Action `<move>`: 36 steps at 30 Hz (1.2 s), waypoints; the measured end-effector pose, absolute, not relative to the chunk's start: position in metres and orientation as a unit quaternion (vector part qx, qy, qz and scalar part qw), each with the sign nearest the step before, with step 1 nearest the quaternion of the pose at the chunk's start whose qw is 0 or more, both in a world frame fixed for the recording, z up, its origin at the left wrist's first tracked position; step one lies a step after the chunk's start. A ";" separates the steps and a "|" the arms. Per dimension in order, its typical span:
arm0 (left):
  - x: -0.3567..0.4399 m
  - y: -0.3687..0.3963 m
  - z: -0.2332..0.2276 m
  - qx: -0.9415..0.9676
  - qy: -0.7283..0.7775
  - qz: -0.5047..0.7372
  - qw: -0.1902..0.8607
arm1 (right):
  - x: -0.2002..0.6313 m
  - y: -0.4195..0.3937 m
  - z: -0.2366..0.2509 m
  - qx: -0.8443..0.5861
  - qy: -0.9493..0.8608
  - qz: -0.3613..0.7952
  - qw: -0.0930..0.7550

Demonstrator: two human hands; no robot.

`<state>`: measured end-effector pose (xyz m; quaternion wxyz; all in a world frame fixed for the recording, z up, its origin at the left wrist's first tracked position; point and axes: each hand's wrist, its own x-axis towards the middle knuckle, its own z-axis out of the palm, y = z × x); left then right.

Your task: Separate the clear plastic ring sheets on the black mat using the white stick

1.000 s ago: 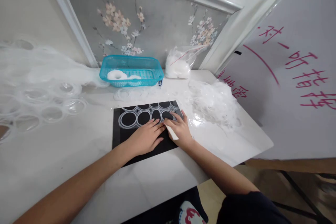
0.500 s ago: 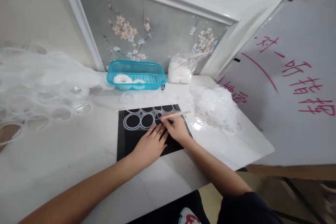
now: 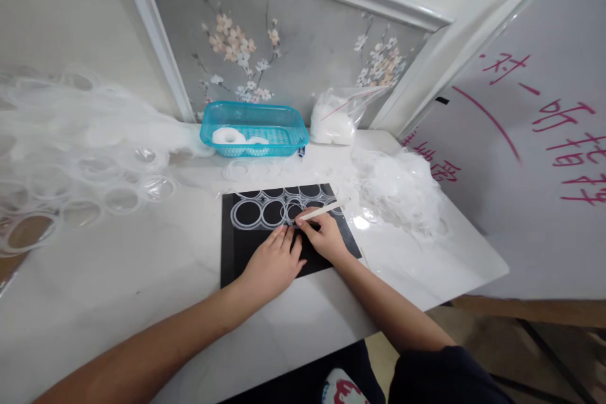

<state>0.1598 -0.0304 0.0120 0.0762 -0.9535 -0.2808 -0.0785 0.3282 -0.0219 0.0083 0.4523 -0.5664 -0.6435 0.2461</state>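
Note:
A black sheet [image 3: 246,255] lies on the white table, with rows of pale ring outlines [image 3: 247,214] across its upper part. My left hand [image 3: 275,259] rests flat on the sheet, fingers stretched toward the rings. Pinched in my right hand [image 3: 324,237] is a slim white stick-like tool [image 3: 324,209], perhaps a pen or a cutter. It slants up to the right, and its tip is hidden by my fingers near a ring. Both hands are close together, the left fingertips just beside the right fingers.
A blue plastic basket [image 3: 255,150] holding white rolls stands behind the sheet, beside a clear bag [image 3: 334,123] of white material. Clear ring-shaped plastic scraps heap up at left [image 3: 95,139] and right [image 3: 402,192]. A whiteboard [image 3: 521,233] with red writing stands at the right.
The view has shifted slightly, so the scene sits a little further right. My right hand has moved slightly down the ring with the white tool. My left hand stays on the sheet.

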 end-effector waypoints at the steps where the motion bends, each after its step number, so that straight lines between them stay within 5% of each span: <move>1: 0.160 -0.031 0.012 -0.954 -0.281 -0.079 0.075 | 0.328 -0.022 0.008 -0.567 -0.642 0.247 0.453; 15: 0.161 -0.026 0.014 -0.957 -0.279 -0.064 0.057 | 0.332 -0.022 0.009 -0.579 -0.652 0.226 0.435; 23: 0.160 -0.019 0.021 -0.962 -0.260 -0.077 0.009 | 0.323 -0.034 0.007 -0.584 -0.764 0.015 0.272; 26: 0.159 -0.019 0.022 -0.959 -0.273 -0.074 -0.006 | 0.356 -0.007 0.020 -0.630 -0.695 -0.049 0.342; 30: 0.158 -0.021 0.026 -0.961 -0.261 -0.087 -0.006 | 0.394 0.025 0.048 -0.663 -0.477 -0.108 0.566; 36: 0.146 -0.017 0.042 -0.964 -0.226 -0.134 0.027 | 0.338 -0.001 0.040 -0.572 -0.654 0.117 0.481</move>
